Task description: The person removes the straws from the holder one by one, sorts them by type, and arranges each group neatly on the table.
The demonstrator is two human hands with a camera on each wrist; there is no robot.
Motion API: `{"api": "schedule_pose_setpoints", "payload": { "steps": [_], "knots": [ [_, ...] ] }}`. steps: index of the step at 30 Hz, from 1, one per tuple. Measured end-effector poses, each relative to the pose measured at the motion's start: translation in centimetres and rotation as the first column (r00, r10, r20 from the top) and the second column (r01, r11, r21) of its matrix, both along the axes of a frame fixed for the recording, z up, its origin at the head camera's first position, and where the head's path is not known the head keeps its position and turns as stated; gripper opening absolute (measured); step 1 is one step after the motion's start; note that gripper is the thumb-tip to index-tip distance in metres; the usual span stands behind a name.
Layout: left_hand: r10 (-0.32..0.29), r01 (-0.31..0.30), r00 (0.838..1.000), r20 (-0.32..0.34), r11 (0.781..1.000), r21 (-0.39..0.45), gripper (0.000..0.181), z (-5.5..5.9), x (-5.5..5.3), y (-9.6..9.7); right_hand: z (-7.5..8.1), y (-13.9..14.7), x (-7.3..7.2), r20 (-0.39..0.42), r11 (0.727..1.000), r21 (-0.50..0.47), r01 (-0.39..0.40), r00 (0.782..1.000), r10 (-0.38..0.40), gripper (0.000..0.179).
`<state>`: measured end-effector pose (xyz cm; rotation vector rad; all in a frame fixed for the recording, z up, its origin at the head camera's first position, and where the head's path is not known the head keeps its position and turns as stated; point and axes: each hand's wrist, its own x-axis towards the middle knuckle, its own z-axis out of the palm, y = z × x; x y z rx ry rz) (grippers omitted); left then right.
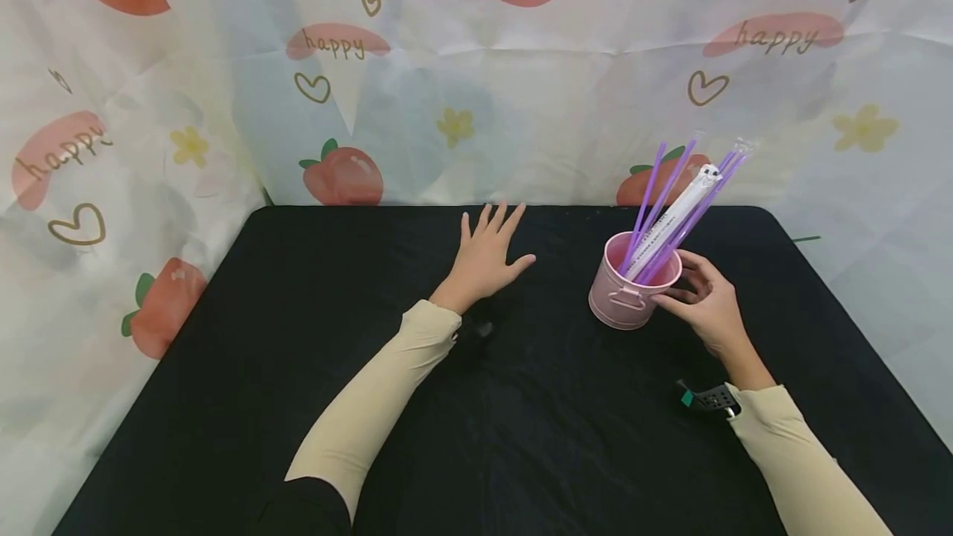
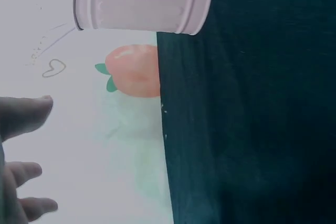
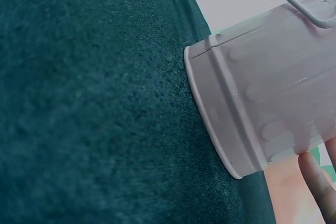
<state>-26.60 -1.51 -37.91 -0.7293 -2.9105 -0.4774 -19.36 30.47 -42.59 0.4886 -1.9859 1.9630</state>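
A pink metal bucket [image 1: 625, 308] stands upright towards the right of the black table, a small handle on its side. Several thin purple sticks [image 1: 648, 189] lean to the right out of it, together with a white printed strip [image 1: 673, 222]; clear wrapping shows at some tips. My right hand [image 1: 703, 304] holds the bucket from its right side, thumb near the front and fingers curved behind. Fingertips [image 3: 315, 179] meet the bucket wall [image 3: 278, 77] in the right wrist view. My left hand [image 1: 484, 259] is spread over the table, left of the bucket and holding nothing.
The black table [image 1: 536, 437] reaches back to a fabric backdrop [image 1: 551, 106] printed with fruit, hearts and the word "happy". More of this fabric hangs along the left and right sides. A dark wrist camera [image 1: 711, 398] sits at the right cuff.
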Motion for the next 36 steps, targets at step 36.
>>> {"api": "schedule_pose_setpoints", "payload": {
  "steps": [36],
  "knots": [
    [-0.211, 0.249, 0.957, -0.199, 0.95, 0.187, 0.046, 2.2, -4.3, 10.3, 0.2, 0.3, 0.1, 0.012, 0.998, 0.065, 0.022, 1.0, -0.023, 0.066]
  ]
}}
